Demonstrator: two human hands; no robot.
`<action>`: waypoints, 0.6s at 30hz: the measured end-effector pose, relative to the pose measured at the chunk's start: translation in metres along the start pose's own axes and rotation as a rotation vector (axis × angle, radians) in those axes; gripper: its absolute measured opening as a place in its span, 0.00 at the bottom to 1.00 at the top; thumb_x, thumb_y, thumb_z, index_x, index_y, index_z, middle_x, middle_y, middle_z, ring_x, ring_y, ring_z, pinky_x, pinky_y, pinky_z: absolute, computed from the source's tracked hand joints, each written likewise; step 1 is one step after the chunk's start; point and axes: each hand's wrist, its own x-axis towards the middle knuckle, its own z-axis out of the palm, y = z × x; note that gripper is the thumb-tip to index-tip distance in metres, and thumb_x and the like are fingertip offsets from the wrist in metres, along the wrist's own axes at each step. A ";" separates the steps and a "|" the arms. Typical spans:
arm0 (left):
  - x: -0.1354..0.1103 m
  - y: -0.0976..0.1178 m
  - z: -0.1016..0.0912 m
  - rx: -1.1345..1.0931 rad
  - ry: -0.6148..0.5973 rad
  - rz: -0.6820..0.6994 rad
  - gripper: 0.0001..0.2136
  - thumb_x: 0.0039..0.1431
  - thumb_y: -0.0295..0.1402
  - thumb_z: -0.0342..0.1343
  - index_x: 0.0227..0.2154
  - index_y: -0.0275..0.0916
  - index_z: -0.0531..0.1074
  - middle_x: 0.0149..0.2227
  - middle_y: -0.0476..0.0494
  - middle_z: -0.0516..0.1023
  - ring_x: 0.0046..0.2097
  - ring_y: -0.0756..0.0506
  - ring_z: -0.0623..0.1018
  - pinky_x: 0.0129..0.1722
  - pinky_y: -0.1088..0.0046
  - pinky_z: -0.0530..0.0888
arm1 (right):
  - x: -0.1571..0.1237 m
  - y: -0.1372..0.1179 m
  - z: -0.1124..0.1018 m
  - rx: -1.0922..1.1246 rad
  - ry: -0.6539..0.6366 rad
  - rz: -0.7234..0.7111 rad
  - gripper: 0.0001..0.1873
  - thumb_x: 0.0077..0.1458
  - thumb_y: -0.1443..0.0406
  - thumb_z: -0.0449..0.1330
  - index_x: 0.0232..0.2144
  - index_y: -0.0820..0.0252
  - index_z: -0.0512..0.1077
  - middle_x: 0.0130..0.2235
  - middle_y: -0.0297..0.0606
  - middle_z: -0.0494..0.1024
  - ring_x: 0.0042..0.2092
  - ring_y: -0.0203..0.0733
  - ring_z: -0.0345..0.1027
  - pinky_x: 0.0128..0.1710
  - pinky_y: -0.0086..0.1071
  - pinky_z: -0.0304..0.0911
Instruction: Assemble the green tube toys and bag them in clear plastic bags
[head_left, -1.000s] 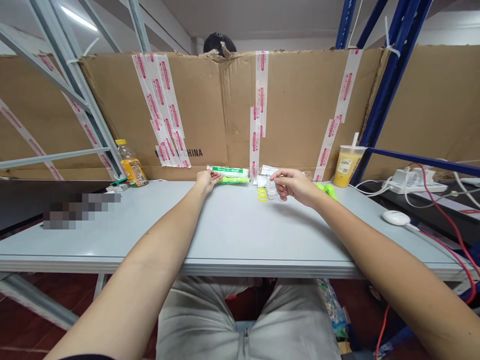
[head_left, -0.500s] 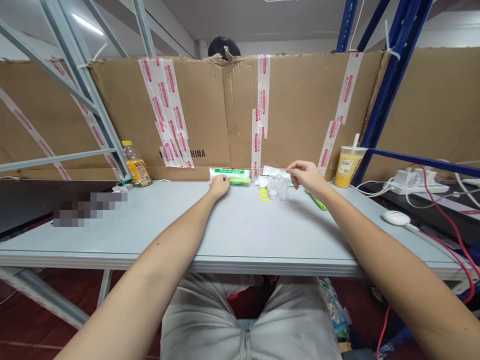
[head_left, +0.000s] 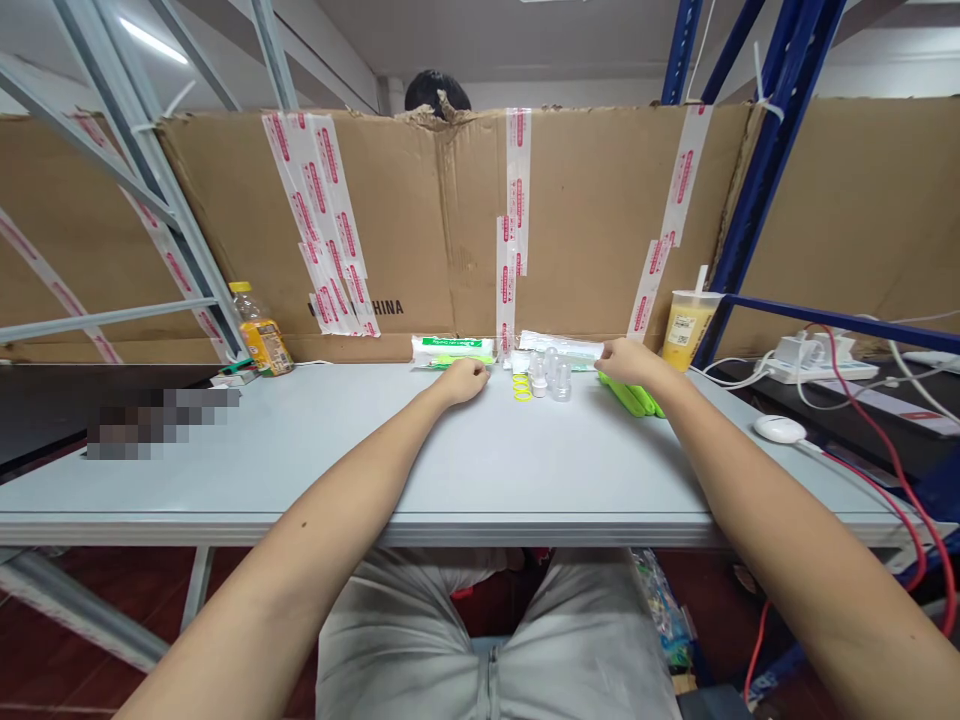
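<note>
Left hand (head_left: pixel 462 381) has shifted rightward along the packet (head_left: pixel 452 347).

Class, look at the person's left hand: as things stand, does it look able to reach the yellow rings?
Probably yes: the yellow rings lie just to the right of the left hand, and nothing visible stands between them or covers the rings.

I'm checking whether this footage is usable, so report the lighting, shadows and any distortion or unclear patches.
Head view: a tube light glows upper left, a soft shadow lies on the tabletop beside the right forearm; head view: wide-angle stretch makes forearms loom toward the lower corners; head view: a pixelated patch hides detail at left, and the clear plastic pieces look small and indistinct.
</note>
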 end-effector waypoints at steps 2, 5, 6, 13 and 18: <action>-0.001 0.008 0.004 -0.002 -0.029 0.042 0.08 0.55 0.32 0.53 0.22 0.39 0.70 0.27 0.46 0.74 0.31 0.45 0.70 0.35 0.70 0.65 | 0.000 0.001 0.003 -0.083 -0.047 0.037 0.18 0.51 0.64 0.60 0.45 0.66 0.75 0.45 0.54 0.79 0.44 0.52 0.73 0.39 0.35 0.63; -0.004 0.022 0.012 0.000 -0.065 0.111 0.04 0.54 0.31 0.53 0.28 0.39 0.72 0.30 0.46 0.76 0.33 0.45 0.72 0.36 0.71 0.66 | 0.000 0.000 0.007 -0.088 -0.041 0.057 0.20 0.51 0.64 0.61 0.46 0.67 0.74 0.47 0.55 0.78 0.45 0.54 0.73 0.39 0.36 0.63; -0.005 0.026 0.015 0.011 -0.072 0.137 0.05 0.55 0.31 0.52 0.30 0.39 0.72 0.31 0.46 0.77 0.33 0.45 0.73 0.35 0.71 0.66 | 0.000 -0.001 0.007 -0.069 -0.025 0.049 0.17 0.51 0.64 0.60 0.44 0.66 0.75 0.46 0.53 0.79 0.45 0.52 0.73 0.39 0.35 0.63; -0.015 0.050 0.023 0.086 -0.113 0.223 0.10 0.56 0.37 0.54 0.38 0.39 0.73 0.33 0.44 0.77 0.35 0.45 0.74 0.34 0.72 0.66 | -0.007 -0.014 0.001 0.159 0.002 -0.028 0.11 0.52 0.65 0.60 0.39 0.60 0.77 0.44 0.45 0.80 0.42 0.44 0.74 0.36 0.29 0.62; -0.017 0.055 0.021 0.132 -0.188 0.254 0.08 0.54 0.39 0.57 0.30 0.39 0.74 0.33 0.44 0.78 0.35 0.45 0.74 0.31 0.72 0.65 | -0.010 -0.015 0.002 -0.081 -0.011 0.078 0.15 0.50 0.67 0.61 0.42 0.63 0.76 0.46 0.50 0.79 0.44 0.50 0.74 0.37 0.33 0.63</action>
